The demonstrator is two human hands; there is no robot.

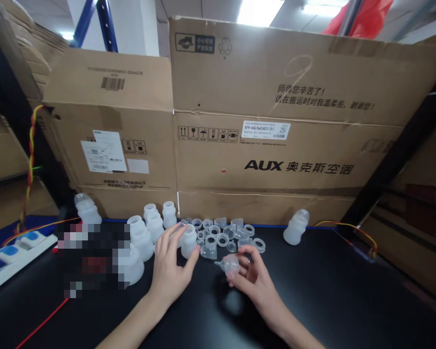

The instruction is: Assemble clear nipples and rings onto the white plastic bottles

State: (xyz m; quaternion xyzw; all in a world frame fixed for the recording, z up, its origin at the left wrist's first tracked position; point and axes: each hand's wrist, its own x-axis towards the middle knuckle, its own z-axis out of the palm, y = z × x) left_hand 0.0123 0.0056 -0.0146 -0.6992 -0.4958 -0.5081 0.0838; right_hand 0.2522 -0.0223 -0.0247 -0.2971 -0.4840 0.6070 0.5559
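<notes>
My left hand (172, 264) is around a small white bottle (189, 242) with an open neck, the thumb at its right side and the fingertips by its rim. In my right hand (254, 277), thumb and fingers pinch a clear rounded piece with a narrow tip (230, 265); the tip points left. Just beyond both hands lies a loose group of clear plastic rings (223, 239) and short clear caps (209, 251). Left of my left hand stand several more white bottles (154, 228) with open necks.
Two white bottles with clear tops stand apart, one at the back left (88, 209) and another at the right (297, 227). Large cardboard (210, 165) walls off the back of the black table (312, 291). A power strip (20, 249) and wires lie at left; a blurred patch hides things there.
</notes>
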